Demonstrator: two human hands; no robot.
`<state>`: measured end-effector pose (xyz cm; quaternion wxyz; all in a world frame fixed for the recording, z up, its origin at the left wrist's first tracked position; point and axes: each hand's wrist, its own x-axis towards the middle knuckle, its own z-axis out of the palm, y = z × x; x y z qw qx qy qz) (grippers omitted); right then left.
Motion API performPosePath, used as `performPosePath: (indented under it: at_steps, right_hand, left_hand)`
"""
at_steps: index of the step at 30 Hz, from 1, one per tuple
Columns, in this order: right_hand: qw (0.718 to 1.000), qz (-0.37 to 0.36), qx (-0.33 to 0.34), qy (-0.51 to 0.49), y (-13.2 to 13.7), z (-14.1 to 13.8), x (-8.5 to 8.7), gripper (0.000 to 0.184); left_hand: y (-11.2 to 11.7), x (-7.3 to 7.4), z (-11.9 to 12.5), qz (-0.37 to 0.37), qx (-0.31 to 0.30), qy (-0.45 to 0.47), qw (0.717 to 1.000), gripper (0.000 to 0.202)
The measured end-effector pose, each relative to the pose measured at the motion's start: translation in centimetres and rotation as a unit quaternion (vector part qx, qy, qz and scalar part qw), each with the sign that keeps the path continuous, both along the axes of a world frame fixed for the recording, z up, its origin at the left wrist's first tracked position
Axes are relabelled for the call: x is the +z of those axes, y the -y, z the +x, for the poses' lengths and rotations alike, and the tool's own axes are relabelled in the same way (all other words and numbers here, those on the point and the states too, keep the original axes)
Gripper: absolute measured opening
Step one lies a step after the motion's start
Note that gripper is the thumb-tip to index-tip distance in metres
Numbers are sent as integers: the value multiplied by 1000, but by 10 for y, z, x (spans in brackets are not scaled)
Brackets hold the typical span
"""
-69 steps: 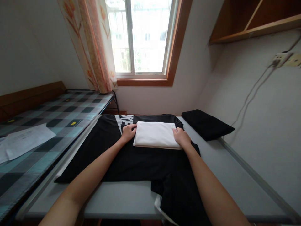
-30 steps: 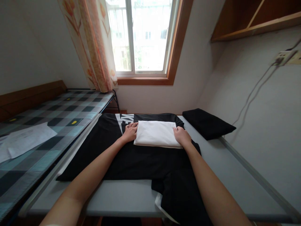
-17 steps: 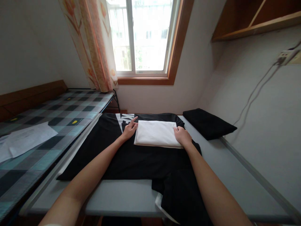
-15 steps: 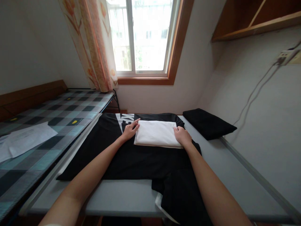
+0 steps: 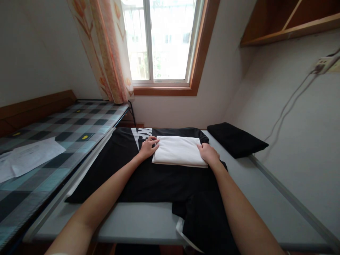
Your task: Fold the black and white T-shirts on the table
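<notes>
A folded white cloth [image 5: 178,151], rectangular and flat, lies on a black T-shirt [image 5: 148,184] with white lettering, spread over a grey table. My left hand [image 5: 148,147] grips the cloth's left edge with bent fingers. At its right edge, my right hand [image 5: 208,153] holds it with the thumb on top and the other fingers mostly hidden. One black sleeve of the shirt hangs over the table's near edge.
A folded black cloth [image 5: 236,140] lies at the table's right back. On the left stands a bed with a checked mattress [image 5: 98,122] and papers [image 5: 34,157]. A wooden shelf [image 5: 289,33] juts from the right wall, above a socket [image 5: 322,65] with cables.
The fingers of my left hand have bent in more around the cloth's left edge. My right hand has shifted slightly; the cloth stays in nearly the same place.
</notes>
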<state>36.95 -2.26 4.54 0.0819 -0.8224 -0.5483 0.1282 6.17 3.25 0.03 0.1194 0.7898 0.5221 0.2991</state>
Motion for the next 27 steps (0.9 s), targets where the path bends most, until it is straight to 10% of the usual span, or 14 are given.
performPosePath:
  at_steps: [8, 12, 18, 27]
  right_hand:
    - [999, 19, 8, 38, 4, -7, -2, 46]
    - [999, 25, 3, 42, 3, -7, -4, 47]
    - [998, 25, 0, 52, 5, -6, 1, 44]
    - [939, 273, 176, 112, 7, -32, 7, 38]
  left_hand:
    - [20, 26, 26, 47, 61, -49, 996, 34]
    - [42, 27, 49, 106, -6, -91, 990, 42]
    - [50, 16, 53, -16, -18, -192, 981, 67]
    - [49, 17, 50, -41, -22, -205, 978, 70]
